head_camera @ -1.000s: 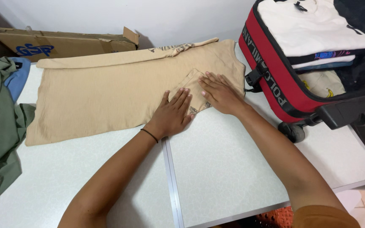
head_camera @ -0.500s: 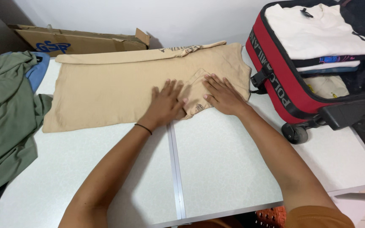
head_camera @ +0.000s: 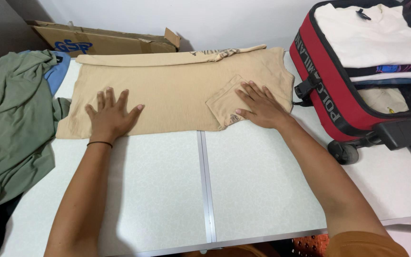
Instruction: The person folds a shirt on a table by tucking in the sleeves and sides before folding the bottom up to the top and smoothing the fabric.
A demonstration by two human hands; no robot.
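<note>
A beige garment [head_camera: 172, 93] lies spread flat across the far half of the white table [head_camera: 167, 190], with its far edge folded over and a sleeve folded in at the right. My left hand [head_camera: 110, 116] presses flat on its near left part, fingers spread. My right hand [head_camera: 260, 105] rests flat on the folded sleeve near the right end. Neither hand grips anything.
An open red suitcase [head_camera: 319, 90] with folded white and dark clothes stands on the table's right side. A green garment [head_camera: 10, 123] over a blue one is heaped at the left edge. A flattened cardboard box [head_camera: 105, 42] leans against the back wall.
My left hand has slid leftward across the beige garment, from beside the right hand to its left part. My right hand stays on the folded sleeve.
</note>
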